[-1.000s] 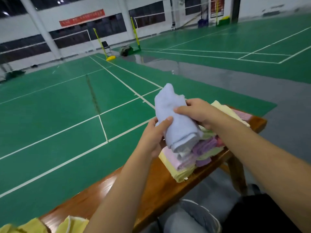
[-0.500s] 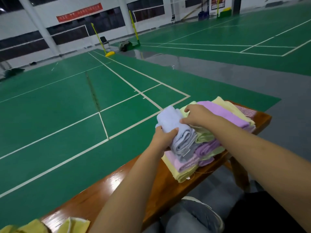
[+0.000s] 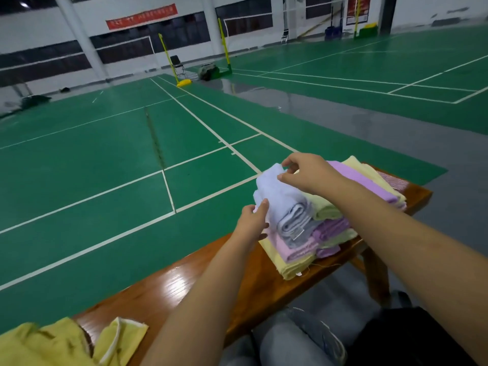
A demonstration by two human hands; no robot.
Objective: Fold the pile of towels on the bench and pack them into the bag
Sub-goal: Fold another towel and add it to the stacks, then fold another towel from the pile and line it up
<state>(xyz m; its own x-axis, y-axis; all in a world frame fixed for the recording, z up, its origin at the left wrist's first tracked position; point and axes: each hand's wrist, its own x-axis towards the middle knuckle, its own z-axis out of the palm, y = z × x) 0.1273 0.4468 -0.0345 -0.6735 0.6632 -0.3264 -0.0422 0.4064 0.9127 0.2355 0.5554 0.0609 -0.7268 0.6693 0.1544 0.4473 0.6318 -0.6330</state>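
1. Bench: glossy brown wood, runs from near left to far right. Green court floor with white lines lies beyond it; a grey strip of floor to the right.
2. Far background: yellow net post on a yellow base, a dark chair just behind it, a green post further right, a red banner on the wall.
3. Near left corner: crumpled yellow cloth with a white edge, on the bench end. Cannot tell whether it is a towel or the bag.
4. Near bottom: grey trouser knees below the bench edge; black fabric at lower right.
5. Stack of folded towels sits on the far right part of the bench: yellow at the bottom, then pink, lilac and pale green layers, with a lilac and a yellow one spread on the far side.
6. White towel, folded, lies on top of the stack at its left end, grey folded edges facing near.
7. Left hand: reaches from below, fingers straight and together, tips touching the white towel's near left side. No grip visible.
8. Right hand: comes in from the right over the stack, wrist above the lilac layer. Thumb and fingers curl inward, pinching the white towel's far top edge.
9. Both forearms bare; the right one hides part of the stack's middle.
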